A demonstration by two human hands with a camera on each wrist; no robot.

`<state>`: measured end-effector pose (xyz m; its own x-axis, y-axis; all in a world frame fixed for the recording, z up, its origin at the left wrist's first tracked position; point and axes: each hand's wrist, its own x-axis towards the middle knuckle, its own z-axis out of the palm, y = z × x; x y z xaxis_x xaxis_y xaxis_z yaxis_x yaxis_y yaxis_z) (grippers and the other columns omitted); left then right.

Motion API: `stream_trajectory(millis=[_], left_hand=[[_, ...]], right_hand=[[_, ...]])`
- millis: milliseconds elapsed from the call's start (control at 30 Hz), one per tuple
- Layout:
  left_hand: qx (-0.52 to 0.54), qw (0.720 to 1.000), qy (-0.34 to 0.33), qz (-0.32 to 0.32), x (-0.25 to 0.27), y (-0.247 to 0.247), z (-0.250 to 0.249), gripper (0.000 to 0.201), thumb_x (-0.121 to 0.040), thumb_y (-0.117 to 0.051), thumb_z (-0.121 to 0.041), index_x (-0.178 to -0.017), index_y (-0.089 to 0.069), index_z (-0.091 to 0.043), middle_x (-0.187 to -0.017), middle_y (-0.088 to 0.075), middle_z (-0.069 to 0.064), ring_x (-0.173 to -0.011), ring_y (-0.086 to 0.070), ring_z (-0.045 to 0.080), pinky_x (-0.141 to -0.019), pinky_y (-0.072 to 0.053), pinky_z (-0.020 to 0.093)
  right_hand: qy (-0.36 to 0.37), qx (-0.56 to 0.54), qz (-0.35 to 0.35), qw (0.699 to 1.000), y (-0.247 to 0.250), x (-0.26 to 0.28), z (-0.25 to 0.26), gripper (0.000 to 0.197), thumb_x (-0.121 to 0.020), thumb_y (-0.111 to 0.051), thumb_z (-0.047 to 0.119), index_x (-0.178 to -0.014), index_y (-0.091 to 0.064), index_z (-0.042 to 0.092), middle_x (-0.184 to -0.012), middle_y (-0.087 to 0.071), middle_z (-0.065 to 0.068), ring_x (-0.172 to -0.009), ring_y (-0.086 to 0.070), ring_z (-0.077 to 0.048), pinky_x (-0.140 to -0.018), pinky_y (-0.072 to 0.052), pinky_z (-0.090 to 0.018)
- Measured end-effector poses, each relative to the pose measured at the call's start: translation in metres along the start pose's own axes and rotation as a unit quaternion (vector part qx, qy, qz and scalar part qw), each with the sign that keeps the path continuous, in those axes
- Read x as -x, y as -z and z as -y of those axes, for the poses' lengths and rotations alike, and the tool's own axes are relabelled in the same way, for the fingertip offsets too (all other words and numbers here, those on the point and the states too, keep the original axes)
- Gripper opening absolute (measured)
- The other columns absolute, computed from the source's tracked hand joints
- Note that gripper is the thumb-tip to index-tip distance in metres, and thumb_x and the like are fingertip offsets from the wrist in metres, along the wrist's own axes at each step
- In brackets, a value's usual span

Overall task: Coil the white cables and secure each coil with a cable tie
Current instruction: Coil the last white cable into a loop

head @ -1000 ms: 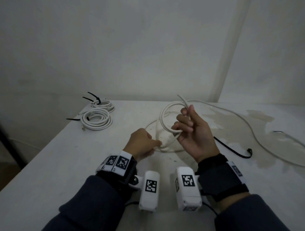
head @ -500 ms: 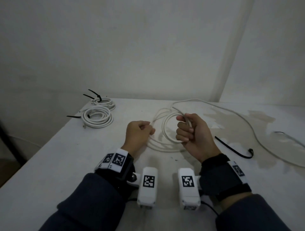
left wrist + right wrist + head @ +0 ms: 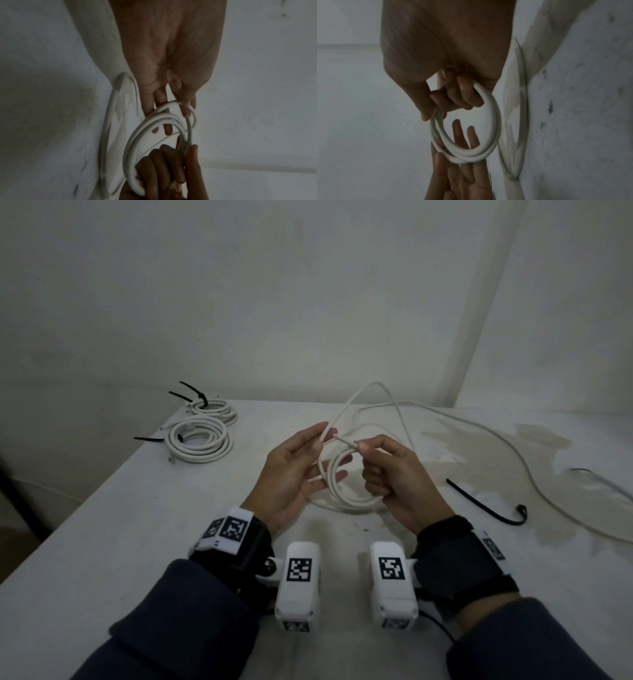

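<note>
1. Two finished coils of white cable, the nearer coil [image 3: 198, 440] and the farther coil [image 3: 215, 408], each bound with a black tie.
2. One white cable [image 3: 337, 481] partly looped.
3. One loose black cable tie [image 3: 486, 508].
4. Two hands: left hand [image 3: 291, 474], right hand [image 3: 397, 481].

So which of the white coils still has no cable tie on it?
The coil in the hands, gripped by the right hand. The two coils at the table's far left, the nearer coil and the farther coil, each carry a black tie.
</note>
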<state>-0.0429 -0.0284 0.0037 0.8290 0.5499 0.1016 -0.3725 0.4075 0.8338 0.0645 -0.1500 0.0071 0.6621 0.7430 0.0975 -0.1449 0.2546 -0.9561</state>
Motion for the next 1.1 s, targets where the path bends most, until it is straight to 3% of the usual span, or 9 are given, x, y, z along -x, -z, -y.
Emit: stream_trajectory(millis=[167, 267, 400, 500, 600, 700, 800, 900, 1100], left_hand=[[-0.062, 0.997, 0.030, 0.038, 0.002, -0.003, -0.003, 0.026, -0.097, -0.045, -0.003, -0.115, -0.061, -0.011, -0.097, -0.073, 0.009, -0.083, -0.072, 0.026, -0.070, -0.057, 0.028], [-0.063, 0.996, 0.040, 0.055, 0.002, -0.002, -0.002, 0.023, -0.098, -0.042, -0.004, -0.113, -0.059, -0.011, -0.090, -0.073, 0.012, -0.073, -0.072, 0.022, -0.065, -0.059, 0.028], [-0.079, 0.992, 0.052, 0.080, 0.003, 0.000, -0.002, 0.021, -0.098, -0.042, -0.004, -0.112, -0.057, -0.009, -0.093, -0.072, 0.014, -0.068, -0.072, 0.028, -0.061, -0.059, 0.032], [-0.092, 0.993, 0.041, 0.057, 0.000, 0.001, -0.004, 0.021, -0.096, -0.044, -0.001, -0.109, -0.059, -0.006, -0.083, -0.070, 0.011, -0.055, -0.064, 0.018, -0.054, -0.056, 0.027], [-0.028, 0.998, 0.053, 0.034, -0.003, -0.002, -0.005, 0.023, -0.094, -0.040, 0.002, -0.104, -0.061, -0.002, -0.085, -0.065, 0.013, -0.046, -0.050, 0.013, -0.048, -0.050, 0.024], [0.041, 0.994, 0.093, 0.031, -0.002, -0.003, -0.008, 0.026, -0.094, -0.037, -0.010, -0.100, -0.061, -0.001, -0.088, -0.060, 0.017, -0.044, -0.043, 0.012, -0.046, -0.043, 0.022], [-0.001, 0.992, 0.118, 0.046, -0.001, -0.004, -0.009, 0.025, -0.097, -0.043, -0.024, -0.093, -0.062, -0.007, -0.077, -0.063, 0.015, -0.041, -0.040, 0.009, -0.045, -0.039, 0.020], [-0.077, 0.991, 0.099, 0.055, 0.000, -0.004, -0.009, 0.011, -0.096, -0.046, -0.008, -0.092, -0.055, -0.010, -0.066, -0.065, 0.012, -0.040, -0.040, 0.009, -0.043, -0.038, 0.018], [-0.113, 0.989, 0.069, 0.072, 0.003, 0.002, -0.013, 0.016, -0.094, -0.045, 0.002, -0.106, -0.054, -0.002, -0.071, -0.067, 0.014, -0.051, -0.060, 0.015, -0.053, -0.053, 0.024]], right_hand=[[-0.005, 0.003, -0.005, 1.000, -0.001, -0.003, -0.002, 0.010, -0.090, -0.057, 0.005, -0.084, -0.065, 0.007, -0.052, -0.043, 0.005, -0.038, -0.028, -0.003, -0.036, -0.022, -0.014], [0.000, 0.002, -0.017, 1.000, -0.004, -0.004, -0.002, 0.014, -0.093, -0.054, 0.004, -0.088, -0.067, 0.005, -0.052, -0.048, 0.006, -0.037, -0.030, -0.002, -0.035, -0.024, -0.013], [-0.010, -0.018, -0.020, 1.000, -0.004, -0.005, -0.002, 0.020, -0.096, -0.049, 0.005, -0.082, -0.064, 0.007, -0.054, -0.046, 0.003, -0.036, -0.025, -0.002, -0.034, -0.021, -0.013], [0.006, 0.015, -0.014, 1.000, -0.009, -0.005, -0.001, 0.023, -0.097, -0.048, 0.005, -0.079, -0.062, 0.008, -0.060, -0.045, 0.000, -0.038, -0.026, -0.003, -0.035, -0.023, -0.013], [0.029, 0.074, -0.013, 0.997, -0.013, -0.004, -0.001, 0.022, -0.098, -0.048, 0.008, -0.080, -0.061, 0.012, -0.068, -0.052, -0.001, -0.041, -0.030, -0.006, -0.038, -0.026, -0.015], [0.030, 0.078, -0.009, 0.996, -0.014, -0.004, 0.000, 0.020, -0.096, -0.048, 0.005, -0.081, -0.059, 0.010, -0.077, -0.053, -0.009, -0.043, -0.029, -0.007, -0.038, -0.026, -0.016], [0.021, 0.073, -0.003, 0.997, -0.014, -0.002, 0.001, 0.025, -0.092, -0.047, -0.001, -0.073, -0.059, 0.011, -0.073, -0.052, -0.008, -0.043, -0.027, -0.009, -0.037, -0.024, -0.017], [0.027, 0.090, -0.009, 0.995, -0.015, -0.001, 0.001, 0.027, -0.089, -0.047, -0.004, -0.073, -0.059, 0.014, -0.070, -0.049, -0.008, -0.041, -0.027, -0.009, -0.038, -0.023, -0.018], [0.075, 0.122, -0.049, 0.989, -0.013, -0.002, -0.003, 0.015, -0.088, -0.061, 0.000, -0.087, -0.055, 0.014, -0.060, -0.058, 0.007, -0.040, -0.037, -0.004, -0.041, -0.032, -0.018]])
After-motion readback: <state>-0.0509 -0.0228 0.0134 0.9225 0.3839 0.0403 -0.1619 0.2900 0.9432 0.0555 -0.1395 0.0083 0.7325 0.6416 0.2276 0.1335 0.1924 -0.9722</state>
